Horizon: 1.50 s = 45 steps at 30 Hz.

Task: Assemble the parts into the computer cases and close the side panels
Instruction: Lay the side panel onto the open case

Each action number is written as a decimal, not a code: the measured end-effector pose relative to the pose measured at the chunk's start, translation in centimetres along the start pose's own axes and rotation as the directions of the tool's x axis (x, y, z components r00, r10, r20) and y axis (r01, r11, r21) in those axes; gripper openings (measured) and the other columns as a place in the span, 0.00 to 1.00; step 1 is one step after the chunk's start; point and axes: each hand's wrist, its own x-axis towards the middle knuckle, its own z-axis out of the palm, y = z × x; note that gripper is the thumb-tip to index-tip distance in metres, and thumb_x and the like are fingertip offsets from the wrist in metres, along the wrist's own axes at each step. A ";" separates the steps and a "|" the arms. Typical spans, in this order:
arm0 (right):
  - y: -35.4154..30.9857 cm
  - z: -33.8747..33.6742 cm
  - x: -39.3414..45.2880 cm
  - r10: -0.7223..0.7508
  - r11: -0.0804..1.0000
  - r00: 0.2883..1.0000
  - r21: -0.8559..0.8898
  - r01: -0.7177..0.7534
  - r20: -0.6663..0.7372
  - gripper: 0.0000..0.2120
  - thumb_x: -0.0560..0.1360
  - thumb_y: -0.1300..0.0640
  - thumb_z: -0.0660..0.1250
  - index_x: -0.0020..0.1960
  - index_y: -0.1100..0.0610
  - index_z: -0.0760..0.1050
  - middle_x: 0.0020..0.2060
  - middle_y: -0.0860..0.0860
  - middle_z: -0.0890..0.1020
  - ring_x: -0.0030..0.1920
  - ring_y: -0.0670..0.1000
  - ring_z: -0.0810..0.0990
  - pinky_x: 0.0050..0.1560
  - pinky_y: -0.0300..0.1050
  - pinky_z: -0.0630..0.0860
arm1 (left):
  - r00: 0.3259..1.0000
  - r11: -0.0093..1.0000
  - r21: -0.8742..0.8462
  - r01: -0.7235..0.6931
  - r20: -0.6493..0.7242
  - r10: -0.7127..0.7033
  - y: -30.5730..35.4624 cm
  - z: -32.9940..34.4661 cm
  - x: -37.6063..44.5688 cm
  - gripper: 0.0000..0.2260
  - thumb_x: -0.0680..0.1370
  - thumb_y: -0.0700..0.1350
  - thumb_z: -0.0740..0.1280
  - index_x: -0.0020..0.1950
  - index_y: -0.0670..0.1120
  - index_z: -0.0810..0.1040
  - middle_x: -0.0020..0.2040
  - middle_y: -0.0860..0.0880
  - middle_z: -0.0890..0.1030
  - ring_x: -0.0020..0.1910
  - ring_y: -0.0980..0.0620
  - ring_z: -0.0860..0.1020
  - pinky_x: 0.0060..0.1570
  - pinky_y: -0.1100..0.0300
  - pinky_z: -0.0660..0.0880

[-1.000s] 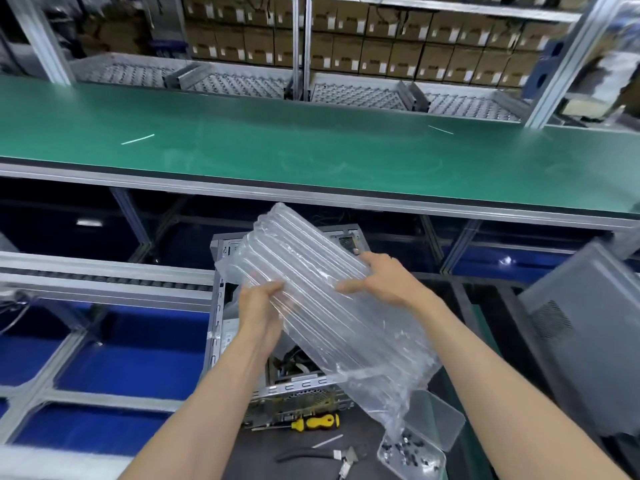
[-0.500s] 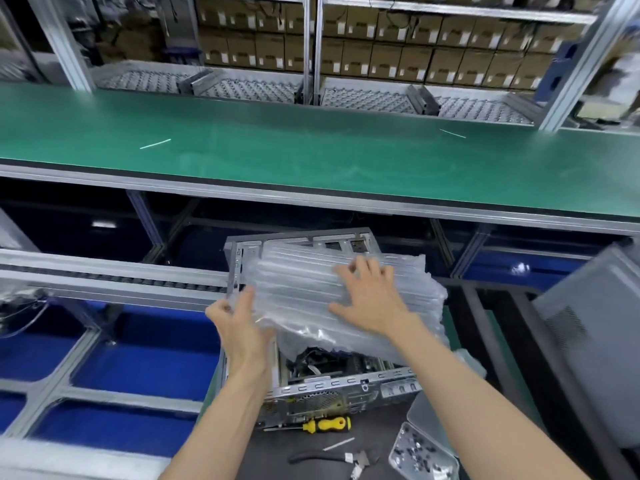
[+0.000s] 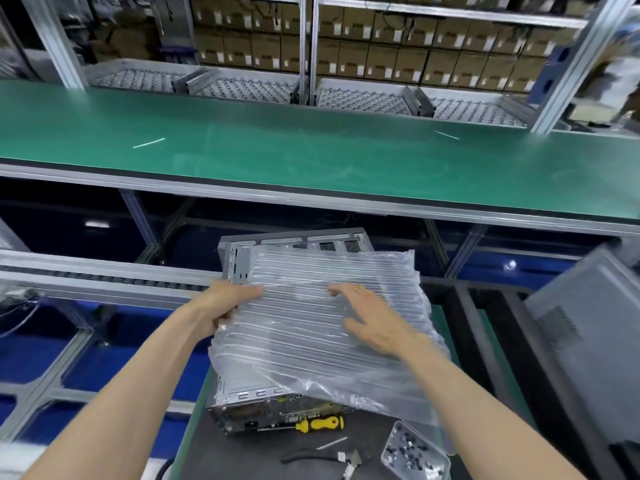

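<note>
The air-column cushion sheet [image 3: 322,317] now lies nearly flat across the open top of the computer case [image 3: 249,400], where a second ago it was held up tilted and half a second ago was only partly lowered. The sheet covers most of the case opening; the far rim and the near perforated end of the case remain visible. The left hand [image 3: 225,306] grips the sheet's left edge, thumb on top, fingers curled under it. The right hand [image 3: 374,320] has flattened: fingers straight and spread, palm pressing down on the sheet's upper surface, no longer curled around the edge. The case sits on a dark mat [image 3: 242,455], below the green conveyor belt [image 3: 311,157]. A yellow-handled screwdriver [image 3: 311,424] lies just beside the case's near end; pliers [image 3: 318,457] and a clear tray of screws [image 3: 414,455] lie nearer the camera. A grey side panel [image 3: 588,317] leans at right, well apart from the case.
</note>
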 end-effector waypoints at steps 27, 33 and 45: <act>2.0 -3.5 0.3 0.433 0.534 0.874 0.718 -0.446 0.220 0.16 0.80 0.54 0.62 0.50 0.61 0.86 0.67 0.47 0.78 0.71 0.50 0.71 0.74 0.54 0.64 | 0.978 0.872 -0.471 -0.132 0.081 0.192 -3.6 -6.4 -0.7 0.18 0.71 0.40 0.71 0.61 0.47 0.83 0.53 0.37 0.84 0.48 0.36 0.84 0.45 0.48 0.80; -2.0 -0.4 2.1 0.488 0.857 0.853 -0.286 -0.429 0.183 0.25 0.83 0.50 0.59 0.72 0.67 0.66 0.80 0.62 0.52 0.80 0.61 0.52 0.77 0.57 0.56 | 0.968 0.928 -0.296 -0.226 0.035 0.247 -4.3 -3.8 -1.0 0.36 0.67 0.24 0.69 0.69 0.54 0.77 0.60 0.38 0.81 0.52 0.41 0.83 0.52 0.47 0.82; -1.8 5.4 0.9 0.318 0.942 0.881 -0.220 -0.253 0.351 0.30 0.85 0.41 0.44 0.73 0.38 0.23 0.73 0.45 0.24 0.76 0.53 0.26 0.73 0.73 0.33 | 0.866 0.897 0.039 -0.441 -0.245 0.436 -2.7 1.8 -1.2 0.33 0.74 0.32 0.69 0.73 0.59 0.71 0.76 0.54 0.61 0.59 0.71 0.73 0.46 0.75 0.70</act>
